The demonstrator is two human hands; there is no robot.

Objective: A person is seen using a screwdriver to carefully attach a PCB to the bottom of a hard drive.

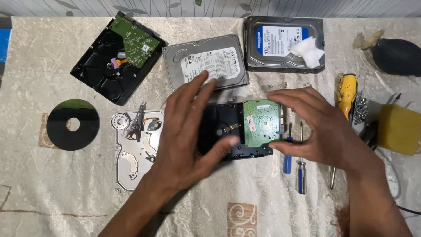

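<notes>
Head view puts both my hands over a black hard drive [221,131] lying face down in the middle of the cloth-covered table [52,184], its green circuit board [262,123] uppermost on the right half. My left hand [188,131] is spread flat, fingers released, thumb tip resting on the drive's lower edge near the board; it grips nothing that I can see. My right hand [320,131] curls around the drive's right end, forefinger along the top corner of the board and thumb at the lower corner, a loose pinch and not a closed fist.

As I judge progress, the board sits on the drive, and I cannot tell whether its screws are out. Just left of the drive lies a silver opened drive body [136,149] with its arm and magnet parts exposed, and well to the left a bare platter disc [72,125], so 1 unit looks already stripped. At the back are 3 more drives: a black one [112,61] with its board lifted askew, a silver one [206,63], and a labelled one [283,44] with a white wipe on it.

2 blue-handled screwdrivers [294,162] lie just right of the drive, beside a yellow-handled tool [346,94], loose screws [360,109] and a yellow sponge [398,128].
</notes>
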